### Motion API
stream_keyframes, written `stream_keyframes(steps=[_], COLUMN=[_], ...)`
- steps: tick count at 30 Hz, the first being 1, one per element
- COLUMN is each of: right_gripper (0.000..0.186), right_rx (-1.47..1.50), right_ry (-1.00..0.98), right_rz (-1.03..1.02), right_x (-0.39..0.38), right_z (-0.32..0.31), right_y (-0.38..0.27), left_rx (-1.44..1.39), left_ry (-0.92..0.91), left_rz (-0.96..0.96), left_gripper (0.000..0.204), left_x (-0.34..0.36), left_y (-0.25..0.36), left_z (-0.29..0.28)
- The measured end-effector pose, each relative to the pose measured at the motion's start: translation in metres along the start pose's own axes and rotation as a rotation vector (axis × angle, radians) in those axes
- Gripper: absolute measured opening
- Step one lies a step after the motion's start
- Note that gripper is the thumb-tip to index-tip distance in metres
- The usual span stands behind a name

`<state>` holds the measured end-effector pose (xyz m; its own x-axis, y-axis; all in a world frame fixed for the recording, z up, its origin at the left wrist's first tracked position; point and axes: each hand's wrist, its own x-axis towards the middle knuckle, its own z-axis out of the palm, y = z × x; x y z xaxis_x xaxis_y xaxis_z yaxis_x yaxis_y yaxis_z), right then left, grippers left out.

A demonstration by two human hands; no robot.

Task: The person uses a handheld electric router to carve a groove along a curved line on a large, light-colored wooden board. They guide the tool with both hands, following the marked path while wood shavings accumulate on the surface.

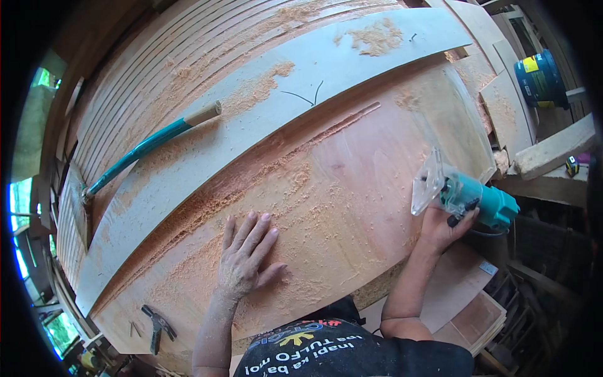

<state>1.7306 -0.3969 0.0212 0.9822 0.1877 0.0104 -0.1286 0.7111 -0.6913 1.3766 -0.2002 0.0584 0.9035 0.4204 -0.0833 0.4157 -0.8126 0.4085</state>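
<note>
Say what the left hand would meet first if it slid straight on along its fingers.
Probably the sawdust along the groove, just ahead of the left hand; the pale strip comes after. How high the sawdust lies is hard to judge.

Bright openings (23, 204) at far left beside dark timber (91, 53); lower right dim.

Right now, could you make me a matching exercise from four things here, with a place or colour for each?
1. power tool
2. bucket
3. clamp
4. long handle

A. part teal, part bare wood
B. on the board, lower left of the left hand
C. in the right hand
D. upper right of the picture

Pairs: 1-C, 2-D, 3-B, 4-A
</note>
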Motion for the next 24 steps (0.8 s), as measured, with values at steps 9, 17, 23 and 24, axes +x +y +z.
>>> stream_keyframes(steps=[9, 17, 23, 24], right_gripper=[0.073, 0.065, 0.070, 0.070], right_rx=[0.004, 0.009, -0.045, -0.051], right_ry=[-0.056, -0.033, 0.058, 0.058], right_rz=[0.046, -0.029, -0.061, -0.066], right_x=[0.005, 0.010, 0.010, 0.010], right_z=[-0.002, -0.010, -0.004, -0.003], right_y=[0.004, 0.004, 0.001, 0.001], left_rx=[-0.017, -0.003, -0.131, -0.165], left_ry=[0.137, 0.279, 0.156, 0.182], left_rz=[0.028, 0.014, 0.388, 0.411], left_gripper=[0.065, 0.056, 0.049, 0.046], left_x=[0.025, 0.171, 0.173, 0.176], left_y=[0.001, 0.076, 0.084, 0.081], left_z=[-0.001, 0.031, 0.055, 0.055])
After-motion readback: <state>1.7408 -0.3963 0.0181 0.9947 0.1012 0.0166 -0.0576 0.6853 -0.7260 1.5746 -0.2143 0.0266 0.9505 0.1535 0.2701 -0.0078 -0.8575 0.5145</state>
